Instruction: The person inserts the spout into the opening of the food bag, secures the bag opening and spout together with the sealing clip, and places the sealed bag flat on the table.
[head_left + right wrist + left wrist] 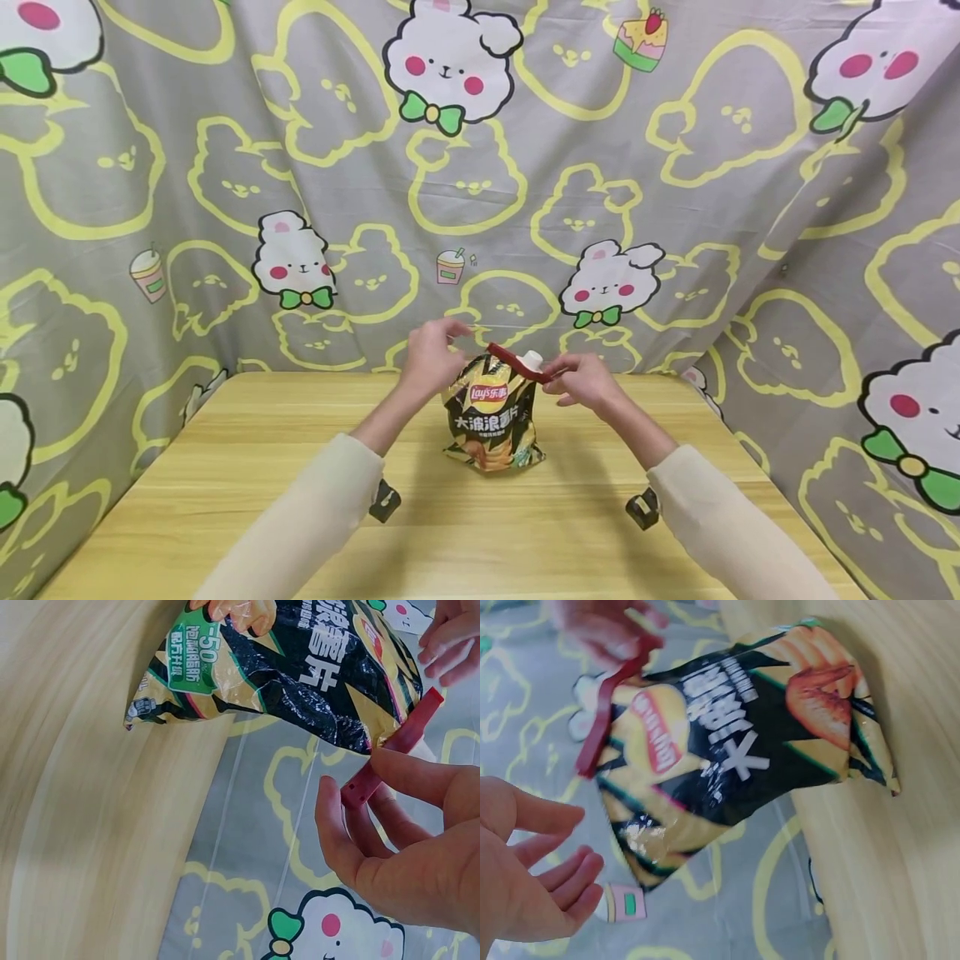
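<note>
A black and gold Lay's chip bag stands on the wooden table, its top toward the hands. Across part of its top edge lies a red bag clip with a white spout-like cap, tilted down to the right. With thumb and fingers, my right hand pinches the clip's lower end. My left hand hovers beside the bag's top left corner, apart from it in the left wrist view, its fingers loosely bent around nothing.
A grey curtain with yellow outlines and white cartoon animals hangs behind and on both sides of the wooden table. A black device sits at the left wrist and another at the right wrist.
</note>
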The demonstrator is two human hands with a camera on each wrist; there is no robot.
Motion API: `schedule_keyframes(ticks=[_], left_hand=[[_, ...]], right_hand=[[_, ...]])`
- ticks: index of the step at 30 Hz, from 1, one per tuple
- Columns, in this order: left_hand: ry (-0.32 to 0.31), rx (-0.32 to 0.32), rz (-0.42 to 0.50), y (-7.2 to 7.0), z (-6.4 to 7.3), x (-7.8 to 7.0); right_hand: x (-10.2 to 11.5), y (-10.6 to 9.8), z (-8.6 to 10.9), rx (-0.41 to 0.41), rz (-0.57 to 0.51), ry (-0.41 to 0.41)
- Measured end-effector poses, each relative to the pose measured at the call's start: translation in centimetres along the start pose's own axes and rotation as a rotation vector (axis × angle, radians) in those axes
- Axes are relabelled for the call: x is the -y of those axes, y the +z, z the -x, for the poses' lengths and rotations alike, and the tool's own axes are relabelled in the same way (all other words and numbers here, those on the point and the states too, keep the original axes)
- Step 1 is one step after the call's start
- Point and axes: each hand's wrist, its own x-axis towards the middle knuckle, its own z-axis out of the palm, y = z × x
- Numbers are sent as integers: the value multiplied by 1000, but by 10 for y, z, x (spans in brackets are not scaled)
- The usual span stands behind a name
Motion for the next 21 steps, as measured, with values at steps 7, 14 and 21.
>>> schedule_keyframes(ticks=[7,14,21], left_hand=[[-131,-6,157,-22,3,32],[-289,178,345,-5,19,68],[-324,309,390,19,34,82]], right_hand=[[-5,0,0,6,-6,24],[-10,2,-1,1,-20,44],[-16,6,-5,-5,-63,68]])
